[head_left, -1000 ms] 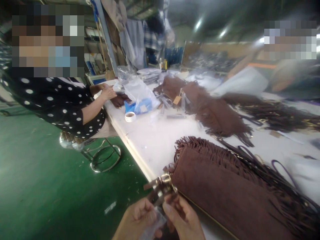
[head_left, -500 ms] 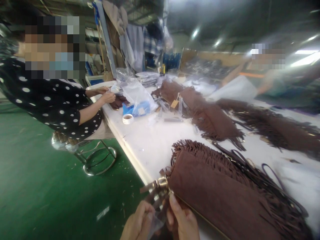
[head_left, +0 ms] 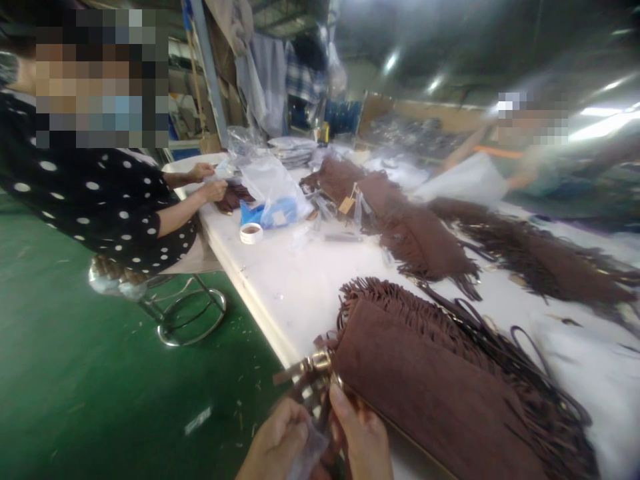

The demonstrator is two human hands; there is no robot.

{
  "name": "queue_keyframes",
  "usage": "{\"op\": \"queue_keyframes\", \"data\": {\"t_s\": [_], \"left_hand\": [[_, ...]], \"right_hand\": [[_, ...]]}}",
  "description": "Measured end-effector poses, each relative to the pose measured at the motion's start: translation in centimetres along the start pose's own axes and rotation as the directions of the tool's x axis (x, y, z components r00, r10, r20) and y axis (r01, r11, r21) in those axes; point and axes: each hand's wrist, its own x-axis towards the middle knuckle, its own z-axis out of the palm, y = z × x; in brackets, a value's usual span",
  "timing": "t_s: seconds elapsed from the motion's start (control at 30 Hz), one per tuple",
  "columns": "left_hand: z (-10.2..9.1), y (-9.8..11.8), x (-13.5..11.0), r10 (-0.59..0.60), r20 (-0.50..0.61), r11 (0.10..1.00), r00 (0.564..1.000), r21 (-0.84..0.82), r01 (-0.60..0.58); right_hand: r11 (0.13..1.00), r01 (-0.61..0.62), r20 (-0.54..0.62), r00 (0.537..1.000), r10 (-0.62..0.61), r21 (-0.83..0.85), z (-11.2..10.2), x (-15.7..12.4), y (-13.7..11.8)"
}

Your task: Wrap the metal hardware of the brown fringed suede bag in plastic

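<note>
A brown fringed suede bag [head_left: 430,380] lies along the near table edge, its gold-coloured zip edge towards me. At its left end a brown strap with a gold-coloured buckle [head_left: 320,361] sticks out over the edge. My left hand [head_left: 277,437] is closed around crumpled clear plastic film [head_left: 311,445], below the buckle. Close beside it, my right hand [head_left: 361,433] pinches the strap end at the bag's corner, thumb on top by a small metal fitting. The fingers partly hide the strap pieces between my hands.
More brown fringed bags [head_left: 420,243] lie further along the white table [head_left: 255,280]. A tape roll [head_left: 251,233] and a blue plastic-wrapped item [head_left: 270,212] sit near the left edge. A co-worker in polka dots [head_left: 100,193] handles something there; another person [head_left: 530,160] is across.
The view has shifted slightly, so the bags and table sit a little further left. Both my hands keep their grip at the bag's corner, with the plastic film showing more.
</note>
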Motion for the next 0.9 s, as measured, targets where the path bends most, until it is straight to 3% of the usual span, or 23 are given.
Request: {"op": "queue_keyframes", "data": {"t_s": [0.2, 0.37, 0.63, 0.9], "left_hand": [[0.1, -0.5, -1.2, -0.053, 0.102, 0.996, 0.993, -0.062, 0.06], [0.4, -1.2, -1.2, 0.059, 0.157, 0.996, 0.986, -0.078, -0.047], [0.2, -1.2, -0.4, 0.059, 0.136, 0.996, 0.989, 0.063, -0.068], [1.4, 0.7, -0.2, 0.017, 0.083, 0.999, 0.996, 0.033, -0.02]], "right_hand": [[0.999, -0.007, -0.022, 1.0, 0.008, 0.051, 0.5, -0.1, 0.6], [0.999, -0.017, -0.024, 1.0, 0.019, 0.049, 0.4, -0.4, 0.3], [0.999, 0.014, -0.043, 0.999, -0.012, 0.033, -0.1, -0.3, 0.4], [0.998, 0.04, -0.083, 0.996, -0.036, 0.045, -0.2, -0.3, 0.8]]}}
